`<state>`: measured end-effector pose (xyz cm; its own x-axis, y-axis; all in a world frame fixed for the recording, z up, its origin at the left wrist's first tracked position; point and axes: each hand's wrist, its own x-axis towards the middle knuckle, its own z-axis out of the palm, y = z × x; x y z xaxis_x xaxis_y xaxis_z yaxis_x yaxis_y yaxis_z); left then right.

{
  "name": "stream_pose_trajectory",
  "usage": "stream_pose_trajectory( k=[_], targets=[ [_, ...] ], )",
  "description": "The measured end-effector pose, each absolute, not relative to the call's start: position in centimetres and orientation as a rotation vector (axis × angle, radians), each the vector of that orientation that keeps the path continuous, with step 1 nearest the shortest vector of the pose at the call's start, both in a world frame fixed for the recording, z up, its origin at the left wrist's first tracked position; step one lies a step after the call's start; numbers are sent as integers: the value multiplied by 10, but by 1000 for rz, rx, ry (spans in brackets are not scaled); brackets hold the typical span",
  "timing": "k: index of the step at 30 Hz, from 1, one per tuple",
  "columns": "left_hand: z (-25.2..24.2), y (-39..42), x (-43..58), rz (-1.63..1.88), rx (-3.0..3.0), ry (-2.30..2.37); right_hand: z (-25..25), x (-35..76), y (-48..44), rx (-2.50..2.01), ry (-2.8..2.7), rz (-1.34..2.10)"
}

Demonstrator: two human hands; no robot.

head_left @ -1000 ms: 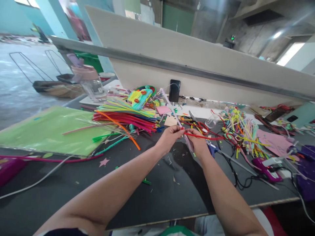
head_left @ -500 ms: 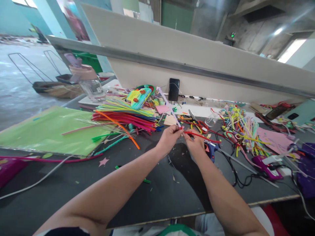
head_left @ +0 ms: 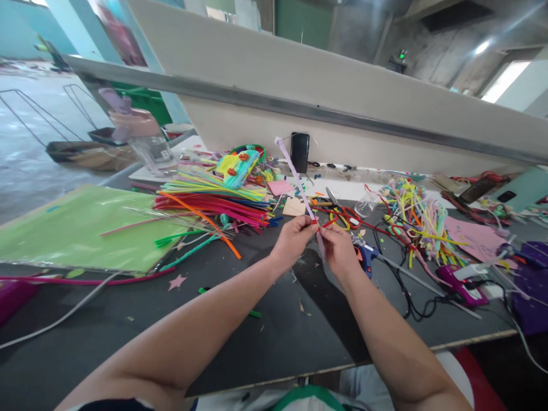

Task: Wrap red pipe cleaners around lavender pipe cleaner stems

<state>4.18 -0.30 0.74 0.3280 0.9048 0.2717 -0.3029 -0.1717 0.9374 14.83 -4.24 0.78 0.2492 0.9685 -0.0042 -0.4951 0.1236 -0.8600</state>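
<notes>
My left hand is closed in a pinch on a lavender fuzzy stick that leans up and away, with a knobbly top end. A bit of red pipe cleaner crosses the stick at my fingertips. My right hand, also closed, pinches that red pipe cleaner right beside the left fingertips. Below the hands, a pale lavender length shows between them, partly hidden by the right hand. How far the red one wraps around the stick is hidden by my fingers.
Left of the hands lies a pile of colourful pipe cleaners and a green sheet pack. Scissors, a blue glue gun, black cables and a pipe-cleaner bundle lie to the right. A phone leans against the partition.
The red pipe cleaner's long free end, which stretched right past my right hand, now shows only as a short piece near the fingertips. My right hand has turned slightly. The view has shifted a little.
</notes>
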Motion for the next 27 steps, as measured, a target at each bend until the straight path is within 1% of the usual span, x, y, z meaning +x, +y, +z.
stream_pose_trajectory(
  k=[4, 6, 9, 15, 20, 22, 24, 25, 27],
  targets=[
    [9, -4, 43, 1214, 1337, 628, 5, 146, -42, -857, -586, 1165],
    [9, -4, 42, 1202, 1353, 615, 4, 147, -41, -862, -591, 1205],
    [11, -4, 41, 1146, 1358, 602, 4, 151, -40, -869, -585, 1366],
    [19, -5, 35, 1004, 1386, 625, 11, 163, -41, -821, -477, 1844],
    [21, -3, 32, 978, 1401, 598, 8, 170, -40, -746, -605, 1993],
    [20, -1, 32, 972, 1361, 586, 7, 171, -39, -822, -657, 1948],
    [18, 3, 32, 987, 1317, 585, 7, 171, -39, -993, -752, 1765],
    [17, 4, 33, 1008, 1299, 594, 8, 171, -38, -1107, -822, 1587],
    [15, 7, 33, 1066, 1271, 628, 9, 169, -39, -1306, -977, 1104]
  ],
)
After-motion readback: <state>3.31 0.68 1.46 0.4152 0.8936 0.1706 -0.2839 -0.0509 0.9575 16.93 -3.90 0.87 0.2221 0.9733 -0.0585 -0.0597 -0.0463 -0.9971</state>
